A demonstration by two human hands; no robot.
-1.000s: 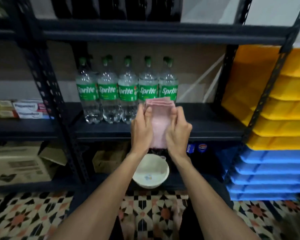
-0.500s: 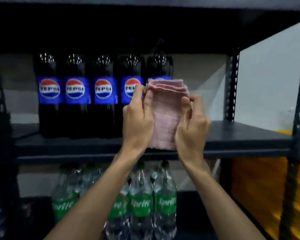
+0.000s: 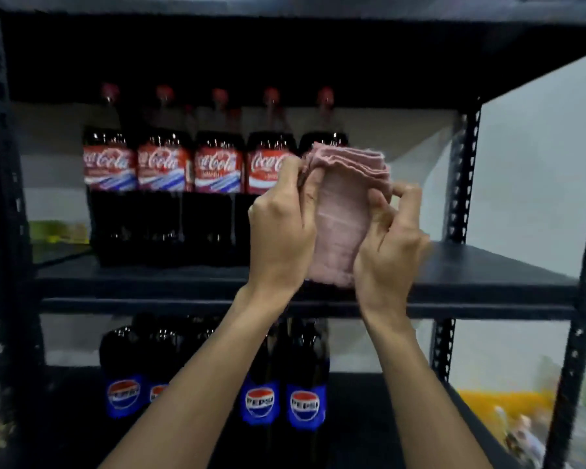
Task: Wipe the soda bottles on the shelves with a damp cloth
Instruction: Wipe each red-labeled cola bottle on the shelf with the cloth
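Observation:
A folded pink cloth (image 3: 344,211) is held upright between both hands in front of the upper shelf (image 3: 487,265). My left hand (image 3: 281,228) grips its left edge and my right hand (image 3: 391,242) grips its right edge. A row of Coca-Cola bottles (image 3: 164,184) with red caps stands on that shelf; the cloth hides most of the rightmost one (image 3: 325,130). On the shelf below stand dark Pepsi bottles (image 3: 303,394), partly hidden by my forearms.
The black metal rack has perforated uprights at the right (image 3: 460,170) and left (image 3: 0,164). A board (image 3: 285,8) tops the upper bay. Yellow bins (image 3: 487,401) and blurred items lie at the lower right. A white wall is behind.
The view has risen from the Sprite shelf past the Pepsi shelf to the Coca-Cola shelf. Both hands have gone up with the cloth still held between them.

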